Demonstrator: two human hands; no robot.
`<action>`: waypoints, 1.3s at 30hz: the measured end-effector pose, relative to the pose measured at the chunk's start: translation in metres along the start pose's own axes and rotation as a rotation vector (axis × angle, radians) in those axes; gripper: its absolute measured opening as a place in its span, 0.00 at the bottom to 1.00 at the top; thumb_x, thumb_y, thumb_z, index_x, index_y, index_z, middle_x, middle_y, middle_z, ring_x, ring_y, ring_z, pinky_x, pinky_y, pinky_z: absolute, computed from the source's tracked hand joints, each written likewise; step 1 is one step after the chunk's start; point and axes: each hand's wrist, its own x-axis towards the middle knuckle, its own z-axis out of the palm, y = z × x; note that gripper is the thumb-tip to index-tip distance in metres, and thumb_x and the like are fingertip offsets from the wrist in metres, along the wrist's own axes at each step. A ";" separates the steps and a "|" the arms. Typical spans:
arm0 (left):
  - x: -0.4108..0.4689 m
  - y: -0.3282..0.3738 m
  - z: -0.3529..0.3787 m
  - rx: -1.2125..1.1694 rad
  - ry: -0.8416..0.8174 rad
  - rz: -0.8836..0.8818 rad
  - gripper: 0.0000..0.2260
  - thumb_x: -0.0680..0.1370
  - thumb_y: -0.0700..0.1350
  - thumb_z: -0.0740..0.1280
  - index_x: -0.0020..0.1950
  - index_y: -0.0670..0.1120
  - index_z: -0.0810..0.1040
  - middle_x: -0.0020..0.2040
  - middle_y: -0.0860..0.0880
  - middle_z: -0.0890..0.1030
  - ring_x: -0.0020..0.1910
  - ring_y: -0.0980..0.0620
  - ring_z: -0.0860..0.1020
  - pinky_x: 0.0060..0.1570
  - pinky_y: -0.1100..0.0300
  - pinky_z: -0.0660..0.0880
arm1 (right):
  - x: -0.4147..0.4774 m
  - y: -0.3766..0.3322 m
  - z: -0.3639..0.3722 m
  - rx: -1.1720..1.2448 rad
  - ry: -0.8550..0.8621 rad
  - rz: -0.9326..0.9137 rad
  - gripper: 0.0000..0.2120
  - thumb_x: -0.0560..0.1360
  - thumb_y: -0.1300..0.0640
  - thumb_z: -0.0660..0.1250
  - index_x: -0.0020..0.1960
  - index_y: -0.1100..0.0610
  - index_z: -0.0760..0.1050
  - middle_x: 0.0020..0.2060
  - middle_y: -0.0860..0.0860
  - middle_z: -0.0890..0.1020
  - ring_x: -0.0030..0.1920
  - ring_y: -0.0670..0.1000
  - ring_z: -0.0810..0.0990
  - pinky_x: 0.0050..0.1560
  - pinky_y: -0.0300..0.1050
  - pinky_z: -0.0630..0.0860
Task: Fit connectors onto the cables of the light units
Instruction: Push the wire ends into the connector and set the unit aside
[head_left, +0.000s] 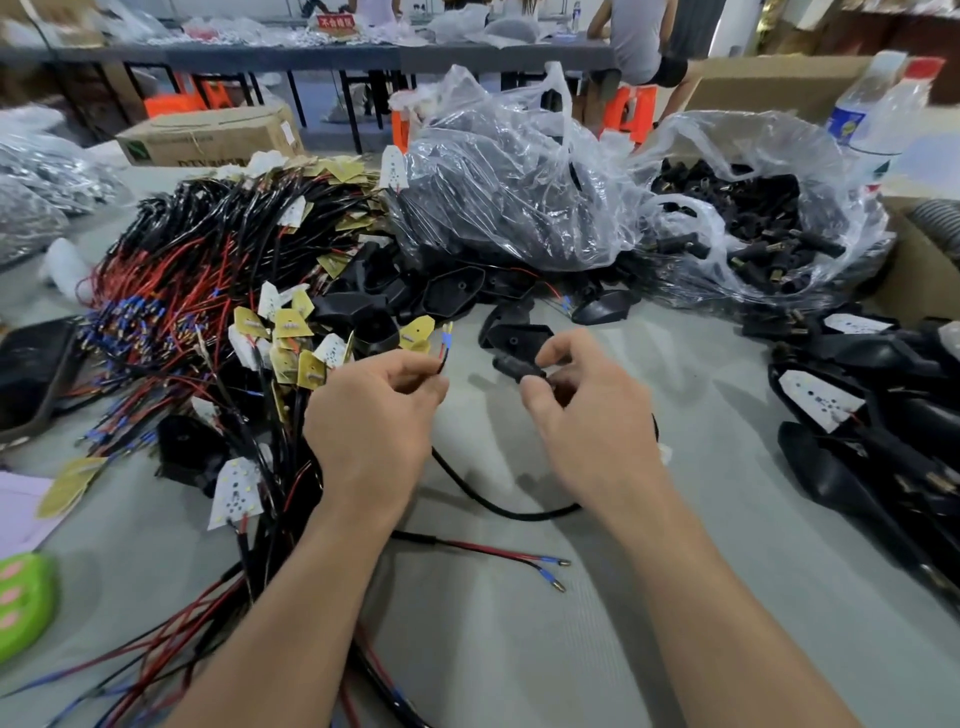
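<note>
My left hand (371, 415) pinches the end of a black cable whose red and black wires with blue-sleeved brass terminals (445, 338) stick up above my fingers. The cable (488, 499) loops down across the grey table between my arms. My right hand (592, 410) grips a small black connector (517, 368), a short gap to the right of the terminals. A black light housing (514, 332) lies just behind the connector. A big pile of cabled LED boards (218, 291) fills the left.
A clear bag of black housings (509, 182) and a bag of black connectors (753, 228) stand behind. Finished black units (862, 415) lie at right. A loose cable with two terminals (519, 558) lies near. A water bottle (878, 114) stands far right, a green object (21, 603) at left.
</note>
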 end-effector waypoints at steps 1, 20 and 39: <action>0.000 0.001 0.000 0.022 0.017 0.022 0.06 0.71 0.50 0.79 0.47 0.59 0.87 0.40 0.63 0.84 0.43 0.63 0.83 0.46 0.62 0.78 | -0.001 0.000 0.000 0.041 0.008 0.018 0.07 0.75 0.53 0.70 0.48 0.44 0.73 0.34 0.43 0.82 0.39 0.37 0.77 0.38 0.25 0.66; -0.004 0.003 0.006 -0.163 -0.185 0.298 0.10 0.75 0.41 0.76 0.47 0.58 0.86 0.46 0.62 0.82 0.54 0.57 0.74 0.57 0.74 0.66 | 0.015 0.005 -0.018 0.747 -0.038 0.177 0.12 0.80 0.71 0.62 0.47 0.56 0.78 0.36 0.58 0.77 0.31 0.49 0.77 0.32 0.40 0.74; -0.014 0.013 0.003 -0.223 -0.151 0.203 0.18 0.70 0.42 0.80 0.48 0.66 0.84 0.40 0.63 0.83 0.49 0.62 0.79 0.50 0.76 0.69 | 0.010 0.006 -0.013 0.818 -0.154 0.165 0.12 0.78 0.71 0.64 0.49 0.56 0.80 0.36 0.56 0.83 0.36 0.53 0.82 0.39 0.42 0.79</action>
